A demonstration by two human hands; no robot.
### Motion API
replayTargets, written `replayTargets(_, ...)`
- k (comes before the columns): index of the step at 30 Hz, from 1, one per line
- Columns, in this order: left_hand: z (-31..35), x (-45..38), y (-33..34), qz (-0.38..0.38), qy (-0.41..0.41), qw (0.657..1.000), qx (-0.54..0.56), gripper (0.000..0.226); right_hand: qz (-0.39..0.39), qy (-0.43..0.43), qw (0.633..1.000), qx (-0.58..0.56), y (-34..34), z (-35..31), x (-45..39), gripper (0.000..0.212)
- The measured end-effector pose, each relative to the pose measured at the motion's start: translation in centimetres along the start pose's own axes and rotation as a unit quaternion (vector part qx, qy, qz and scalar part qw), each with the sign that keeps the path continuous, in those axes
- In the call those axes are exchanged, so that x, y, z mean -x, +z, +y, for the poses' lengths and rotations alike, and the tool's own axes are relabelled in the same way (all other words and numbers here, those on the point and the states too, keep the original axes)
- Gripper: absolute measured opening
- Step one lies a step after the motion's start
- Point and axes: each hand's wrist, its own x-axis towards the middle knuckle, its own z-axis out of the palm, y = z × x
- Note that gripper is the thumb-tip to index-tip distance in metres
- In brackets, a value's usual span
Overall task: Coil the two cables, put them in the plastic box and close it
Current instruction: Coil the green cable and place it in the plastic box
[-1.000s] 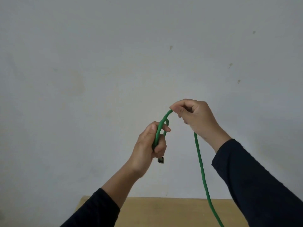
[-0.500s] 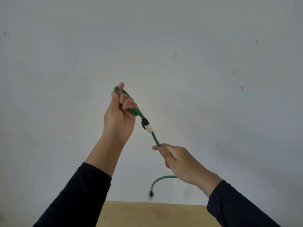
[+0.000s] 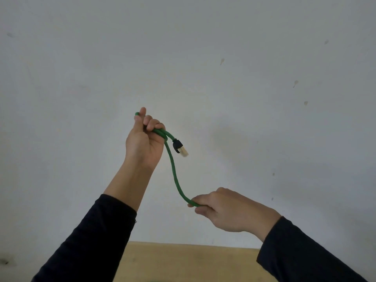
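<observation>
Your left hand (image 3: pixel 144 141), raised, curled its fingers round a doubled loop of the thin green cable (image 3: pixel 174 176), the black-booted plug (image 3: pixel 180 147) jutting just right of it. Below and right, your right hand (image 3: pixel 227 208) pinched the cable's lower run.

The light around me is soft, dim and even, with no glare anywhere. The pale wall (image 3: pixel 203 47) looks greyish and darkens toward the corners. A faint, blurry shadow lies on it just right of the cable's plug (image 3: pixel 180 148). My dark sleeves (image 3: pixel 91 237) show almost no detail. Everything is slightly soft and grainy, and the bench (image 3: pixel 193 261) edge bows a little.
</observation>
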Motion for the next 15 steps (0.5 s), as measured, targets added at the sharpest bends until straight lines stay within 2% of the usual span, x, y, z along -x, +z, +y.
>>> replayTargets(2, -0.5, 0.1, -0.5, -0.011, 0.017, 0.994, -0.107, 0.023, -0.002, -0.002, 1.000, -0.029, -0.5, 0.0, -0.1, 0.030)
replayTargets(3, -0.9, 0.2, -0.8, -0.026, 0.048, 0.973, -0.224, 0.024, -0.002, -0.010, 0.999, -0.043, -1.1, -0.2, -0.1, 0.029)
replayTargets(4, -1.4, 0.5, -1.3, -0.048, 0.087, 0.926, -0.364, 0.026, 0.003, -0.024, 0.998, -0.052, -1.9, -0.4, -0.2, 0.028)
replayTargets(5, -1.9, 1.0, -1.7, -0.081, 0.116, 0.862, -0.486, 0.028, 0.016, -0.040, 0.998, -0.055, -2.8, -0.6, -0.2, 0.026)
replayTargets(6, -2.5, 1.5, -2.3, -0.120, 0.125, 0.804, -0.569, 0.030, 0.042, -0.058, 0.996, -0.055, -3.8, -0.6, -0.3, 0.023)
replayTargets(7, -3.1, 2.1, -3.0, -0.159, 0.116, 0.767, -0.611, 0.031, 0.079, -0.074, 0.993, -0.056, -4.8, -0.5, -0.4, 0.019)
replayTargets(8, -3.5, 2.8, -3.6, -0.194, 0.095, 0.748, -0.628, 0.031, 0.123, -0.085, 0.987, -0.061, -5.8, -0.1, -0.5, 0.014)
replayTargets(10, -4.1, 4.4, -4.1, -0.234, 0.033, 0.752, -0.616, 0.028, 0.197, -0.086, 0.973, -0.084, -7.6, 0.9, -0.8, 0.011)
replayTargets(12, -4.6, 5.7, -4.1, -0.251, -0.014, 0.782, -0.570, 0.027, 0.238, -0.072, 0.962, -0.115, -8.7, 2.0, -1.1, 0.012)
replayTargets(15, -5.1, 6.7, -3.8, -0.274, -0.037, 0.822, -0.498, 0.037, 0.270, -0.062, 0.946, -0.168, -9.0, 3.3, -1.7, 0.010)
